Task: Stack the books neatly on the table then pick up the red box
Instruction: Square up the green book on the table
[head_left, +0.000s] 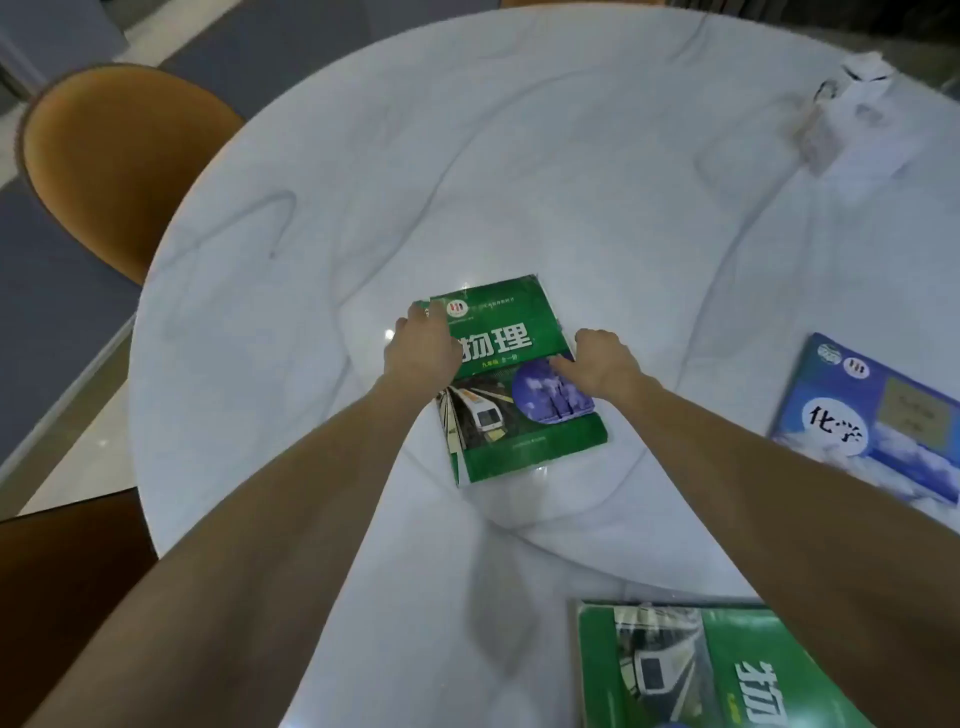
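On the round white table (519, 156), a green book (519, 410) is lying flat near the middle, with both hands on it. The left hand (423, 345) is curling its fingers over the book's upper left edge, gripping it. The right hand (605, 361) is pressing on the right edge with fingers bent; if they are holding, I cannot tell. Both arms are reaching forward. Three books are showing: this one, a blue book (872, 421) at the right, and a second green book (696, 670) at the near edge. No red box is showing.
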